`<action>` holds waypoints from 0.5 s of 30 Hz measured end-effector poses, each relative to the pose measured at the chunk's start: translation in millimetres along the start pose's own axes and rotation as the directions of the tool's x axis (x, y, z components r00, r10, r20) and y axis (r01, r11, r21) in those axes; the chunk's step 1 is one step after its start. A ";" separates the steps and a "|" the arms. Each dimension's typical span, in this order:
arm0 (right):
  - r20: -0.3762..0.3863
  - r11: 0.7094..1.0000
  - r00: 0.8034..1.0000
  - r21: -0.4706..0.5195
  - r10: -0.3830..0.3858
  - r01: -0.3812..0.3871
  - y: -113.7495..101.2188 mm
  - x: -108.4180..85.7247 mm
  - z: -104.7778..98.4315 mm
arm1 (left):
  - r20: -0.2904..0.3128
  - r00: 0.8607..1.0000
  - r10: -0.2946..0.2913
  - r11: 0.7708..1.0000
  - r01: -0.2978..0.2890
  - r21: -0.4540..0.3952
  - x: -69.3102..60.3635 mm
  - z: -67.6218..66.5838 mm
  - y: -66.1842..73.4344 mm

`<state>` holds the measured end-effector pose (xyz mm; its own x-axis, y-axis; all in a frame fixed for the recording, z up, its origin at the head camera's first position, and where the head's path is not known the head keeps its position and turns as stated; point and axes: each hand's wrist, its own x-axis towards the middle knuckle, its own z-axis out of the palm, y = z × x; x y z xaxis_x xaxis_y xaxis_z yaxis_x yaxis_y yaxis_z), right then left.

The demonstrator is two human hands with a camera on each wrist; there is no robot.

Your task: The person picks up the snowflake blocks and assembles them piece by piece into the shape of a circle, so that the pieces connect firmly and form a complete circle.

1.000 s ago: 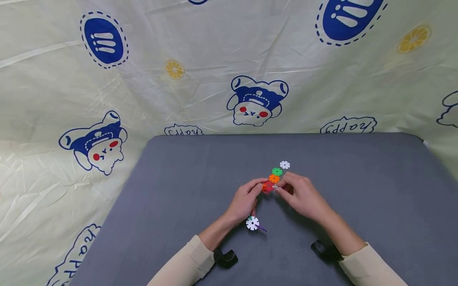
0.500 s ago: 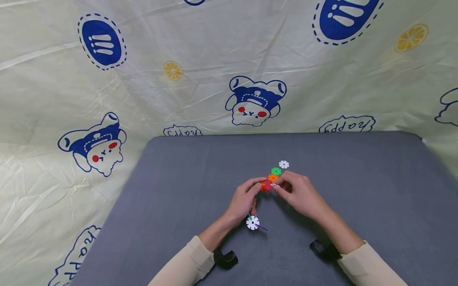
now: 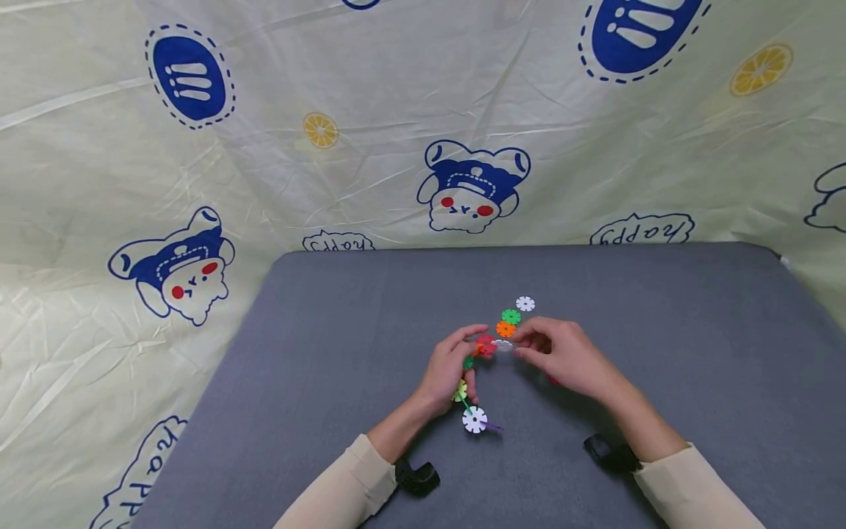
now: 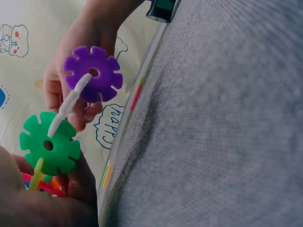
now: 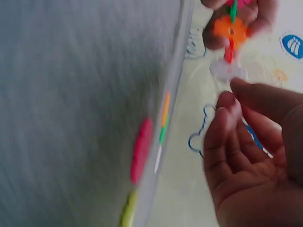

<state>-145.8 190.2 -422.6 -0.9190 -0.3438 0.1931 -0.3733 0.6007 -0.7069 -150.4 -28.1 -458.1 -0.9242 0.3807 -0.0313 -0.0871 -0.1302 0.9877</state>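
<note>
In the head view my left hand point(image 3: 447, 373) grips a chain of slotted plastic discs, with a red disc point(image 3: 486, 345) near its fingertips. A white disc point(image 3: 504, 345) sits edge-on at the chain's far end. Below the palm hang a yellow disc point(image 3: 460, 391) and another white disc point(image 3: 474, 420). The left wrist view shows a green disc point(image 4: 49, 144) and a purple disc point(image 4: 93, 74) on this tail. My right hand point(image 3: 562, 356) has its fingers loosely bent beside the far white disc. In the right wrist view its fingertips lie just short of that disc.
On the grey table point(image 3: 344, 330), a loose white disc point(image 3: 525, 303), green disc point(image 3: 511, 317) and orange disc point(image 3: 506, 329) form a row beyond my hands. A red disc point(image 3: 552, 379) lies partly under my right hand. The right wrist view includes a yellow disc point(image 5: 128, 210).
The right hand has let go of the white disc and drawn slightly right. The white disc stays on the chain. The left hand's grip has shifted, baring more of the chain's tail.
</note>
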 end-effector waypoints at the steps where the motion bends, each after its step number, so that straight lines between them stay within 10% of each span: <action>1: 0.019 1.000 1.000 -0.007 0.012 -0.012 1.3 -0.4 -2.7 | -0.004 1.000 0.001 1.000 -0.001 0.001 0.0 0.1 0.2; 15: 0.311 0.986 0.944 -0.157 0.108 -0.061 25.1 -8.9 -36.7 | -0.042 0.999 0.018 1.000 -0.017 0.009 1.2 1.4 0.4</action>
<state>-151.6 234.8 -417.1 -0.8685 -0.4844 -0.1054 -0.3320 0.7262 -0.6020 -151.0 -26.5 -457.5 -0.9405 0.3391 -0.0202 -0.0678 -0.1290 0.9893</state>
